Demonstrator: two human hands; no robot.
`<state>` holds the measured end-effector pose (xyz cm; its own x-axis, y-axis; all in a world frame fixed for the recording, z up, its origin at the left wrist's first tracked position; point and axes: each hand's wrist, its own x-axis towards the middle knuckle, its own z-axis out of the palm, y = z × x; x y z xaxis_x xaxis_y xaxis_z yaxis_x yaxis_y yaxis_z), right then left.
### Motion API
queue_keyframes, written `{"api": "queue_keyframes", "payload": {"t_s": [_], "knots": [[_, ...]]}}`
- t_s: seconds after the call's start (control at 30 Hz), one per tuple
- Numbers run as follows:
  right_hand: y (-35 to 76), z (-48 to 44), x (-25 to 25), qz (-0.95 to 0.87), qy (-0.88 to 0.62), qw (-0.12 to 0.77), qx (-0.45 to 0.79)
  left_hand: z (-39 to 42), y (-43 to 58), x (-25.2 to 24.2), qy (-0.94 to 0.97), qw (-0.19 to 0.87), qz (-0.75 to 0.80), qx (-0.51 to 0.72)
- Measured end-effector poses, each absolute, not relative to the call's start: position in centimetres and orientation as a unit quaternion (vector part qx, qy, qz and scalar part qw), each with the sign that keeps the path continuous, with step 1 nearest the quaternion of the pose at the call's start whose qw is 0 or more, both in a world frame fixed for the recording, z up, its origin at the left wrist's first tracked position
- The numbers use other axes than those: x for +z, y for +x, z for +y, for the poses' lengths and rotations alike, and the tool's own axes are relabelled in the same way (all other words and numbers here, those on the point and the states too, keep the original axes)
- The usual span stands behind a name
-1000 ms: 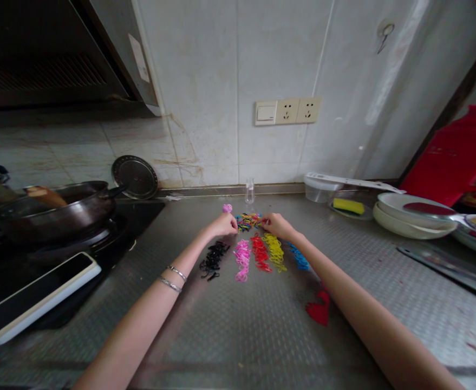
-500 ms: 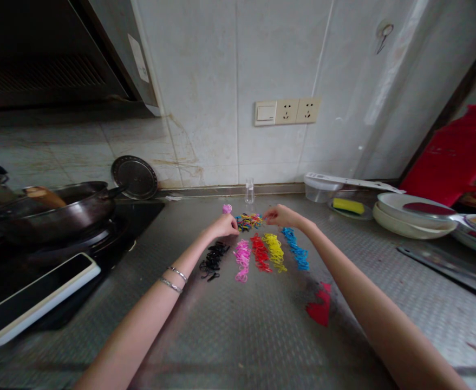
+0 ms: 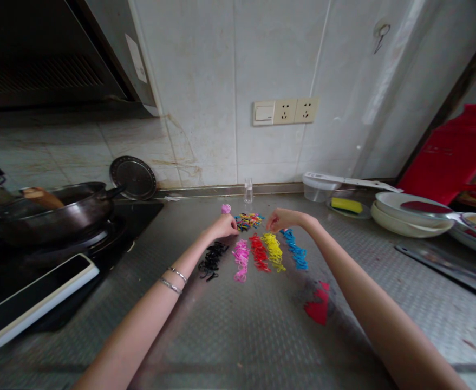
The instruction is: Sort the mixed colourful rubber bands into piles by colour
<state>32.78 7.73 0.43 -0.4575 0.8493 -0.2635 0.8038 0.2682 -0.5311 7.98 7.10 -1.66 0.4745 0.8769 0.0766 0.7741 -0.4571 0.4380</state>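
A mixed pile of small coloured rubber bands [image 3: 249, 220] lies between my hands. My left hand [image 3: 223, 226] rests at the pile's left edge, its fingers together and bent down; whatever is in them is hidden. Just right of the pile, my right hand [image 3: 282, 219] is closed in a pinch above the tops of the yellow and blue rows, its contents too small to make out. Nearer to me, the bands lie sorted by colour: black bands [image 3: 212, 260], pink bands [image 3: 241, 261], red bands [image 3: 259, 252], yellow bands [image 3: 274, 252] and blue bands [image 3: 295, 251].
Behind the pile stands a small clear bottle [image 3: 248, 191], with a pink object [image 3: 226, 208] to its left. A torn red piece [image 3: 318, 304] lies at front right. Pan [image 3: 75, 211] and phone-like device [image 3: 43, 300] are left; sponge [image 3: 346, 205], bowls [image 3: 410, 225] and knife [image 3: 444, 268] right.
My right hand has drawn back from the mixed pile, slightly towards me and to the right, near the blue row. My left hand has stayed almost where it was.
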Motion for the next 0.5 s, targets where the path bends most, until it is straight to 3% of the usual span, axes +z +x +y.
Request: {"api": "queue_keyframes", "payload": {"t_s": [0.5], "knots": [[33.1,7.8,0.7,-0.788,-0.550,0.046,0.274,7.8,6.6,-0.6,0.845,0.163,0.489,0.143]]}}
